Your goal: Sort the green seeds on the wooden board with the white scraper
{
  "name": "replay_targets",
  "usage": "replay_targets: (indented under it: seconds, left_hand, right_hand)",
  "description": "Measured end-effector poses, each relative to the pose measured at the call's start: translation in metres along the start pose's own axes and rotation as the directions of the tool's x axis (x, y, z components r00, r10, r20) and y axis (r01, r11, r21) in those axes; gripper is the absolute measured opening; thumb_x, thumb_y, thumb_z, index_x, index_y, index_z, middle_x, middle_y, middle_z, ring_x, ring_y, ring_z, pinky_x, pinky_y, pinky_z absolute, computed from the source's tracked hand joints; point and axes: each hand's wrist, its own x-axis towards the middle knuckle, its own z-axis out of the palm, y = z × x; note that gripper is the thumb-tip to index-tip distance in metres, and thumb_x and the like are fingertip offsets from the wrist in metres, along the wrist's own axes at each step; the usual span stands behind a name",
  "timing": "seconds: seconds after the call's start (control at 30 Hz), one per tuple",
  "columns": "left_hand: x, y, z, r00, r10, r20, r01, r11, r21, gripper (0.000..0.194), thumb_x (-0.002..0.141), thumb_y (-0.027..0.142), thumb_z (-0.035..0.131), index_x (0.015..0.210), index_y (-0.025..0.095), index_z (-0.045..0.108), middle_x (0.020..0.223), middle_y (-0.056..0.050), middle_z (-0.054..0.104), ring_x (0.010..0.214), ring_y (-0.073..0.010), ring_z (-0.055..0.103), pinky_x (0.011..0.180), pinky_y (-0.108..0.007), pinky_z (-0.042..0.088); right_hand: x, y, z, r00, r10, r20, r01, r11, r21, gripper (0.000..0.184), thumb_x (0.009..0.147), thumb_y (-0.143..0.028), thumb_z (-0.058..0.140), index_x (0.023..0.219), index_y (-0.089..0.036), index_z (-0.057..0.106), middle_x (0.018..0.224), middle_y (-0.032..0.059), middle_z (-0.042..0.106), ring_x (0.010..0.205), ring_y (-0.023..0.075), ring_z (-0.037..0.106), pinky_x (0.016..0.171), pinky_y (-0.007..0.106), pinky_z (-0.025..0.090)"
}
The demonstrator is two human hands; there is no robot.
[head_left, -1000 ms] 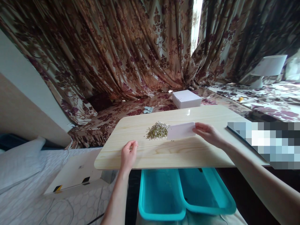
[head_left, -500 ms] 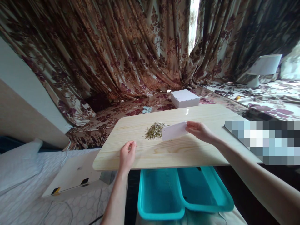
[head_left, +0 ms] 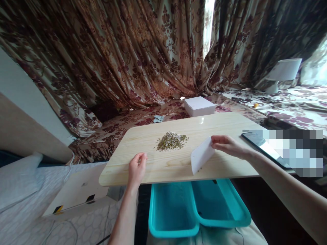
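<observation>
A mixed pile of green beans and white grains point(head_left: 170, 141) lies on the pale wooden table point(head_left: 163, 172). My right hand point(head_left: 226, 145) pinches the far corner of a thin white card point(head_left: 201, 155), its lower edge close to the tabletop. A few loose beans point(head_left: 200, 169) sit beside that edge, near the front of the table. To the left of the pile, my left hand point(head_left: 137, 166) rests at the table with its fingers curled in, and no object shows in it. Two joined turquoise bins point(head_left: 173, 234) sit just below the front edge.
A white box point(head_left: 199, 107) stands beyond the far edge. On the right end of the table lies a dark-framed tablet point(head_left: 264, 149), partly blurred out. A large flat carton point(head_left: 76, 190) is on the bed at left. A lamp point(head_left: 284, 69) stands far right.
The white card first moved left against the pile, then swung back right and toward me, away from it. A few beans moved nearer the front edge. My left hand stayed about where it was.
</observation>
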Motion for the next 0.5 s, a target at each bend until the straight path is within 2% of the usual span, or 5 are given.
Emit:
replay_targets:
  seconds: [0.17, 0.27, 0.33, 0.4, 0.5]
  left_hand:
    - [0.000, -0.001, 0.001, 1.000, 0.001, 0.004, -0.001, 1.000, -0.001, 0.025, 0.091, 0.038, 0.053, 0.097, 0.015, 0.060, 0.093, -0.003, 0.063, 0.083, -0.0160, 0.061, 0.077, -0.036, 0.051]
    - [0.001, -0.002, 0.001, 1.000, 0.003, 0.006, -0.003, 1.000, -0.003, 0.025, 0.091, 0.037, 0.054, 0.099, 0.015, 0.060, 0.096, -0.003, 0.063, 0.084, -0.0164, 0.061, 0.077, -0.037, 0.051]
    - [0.001, -0.003, 0.002, 1.000, 0.005, 0.005, -0.005, 1.000, -0.004, 0.025, 0.091, 0.037, 0.054, 0.100, 0.015, 0.059, 0.097, -0.004, 0.062, 0.085, -0.0165, 0.061, 0.077, -0.037, 0.051]
    - [0.001, -0.003, 0.002, 1.000, 0.007, 0.002, -0.007, 1.000, -0.001, 0.025, 0.091, 0.037, 0.054, 0.101, 0.015, 0.059, 0.098, -0.004, 0.062, 0.085, -0.0166, 0.061, 0.077, -0.037, 0.051]
    - [0.000, -0.003, 0.001, 1.000, 0.010, 0.000, -0.010, 1.000, 0.007, 0.025, 0.091, 0.037, 0.054, 0.101, 0.015, 0.059, 0.099, -0.004, 0.062, 0.085, -0.0165, 0.061, 0.077, -0.037, 0.052]
  right_hand:
    - [-0.015, -0.014, -0.011, 0.994, 0.074, 0.087, -0.070, 0.996, -0.050, 0.026, 0.067, -0.044, 0.063, 0.066, -0.017, 0.062, 0.066, 0.0024, 0.063, 0.064, 0.0173, 0.055, 0.058, 0.026, 0.042]
    - [-0.020, -0.021, -0.015, 0.988, 0.129, 0.088, -0.122, 0.989, -0.085, 0.032, 0.066, -0.048, 0.065, 0.068, -0.016, 0.063, 0.069, 0.0034, 0.065, 0.069, 0.0189, 0.056, 0.062, 0.028, 0.043]
    - [-0.020, -0.019, -0.017, 0.992, 0.119, 0.036, -0.117, 0.991, -0.064, 0.036, 0.064, -0.052, 0.067, 0.071, -0.016, 0.064, 0.072, 0.0040, 0.066, 0.071, 0.0202, 0.058, 0.065, 0.029, 0.045]
    - [-0.014, -0.013, -0.015, 0.995, 0.076, -0.066, -0.077, 0.997, -0.020, 0.041, 0.061, -0.056, 0.068, 0.075, -0.017, 0.066, 0.075, 0.0046, 0.067, 0.074, 0.0215, 0.059, 0.068, 0.031, 0.046]
    - [-0.001, 0.000, -0.008, 0.975, 0.001, -0.222, 0.005, 1.000, 0.028, 0.046, 0.058, -0.061, 0.070, 0.078, -0.019, 0.067, 0.080, 0.0054, 0.069, 0.080, 0.0240, 0.061, 0.075, 0.034, 0.048]
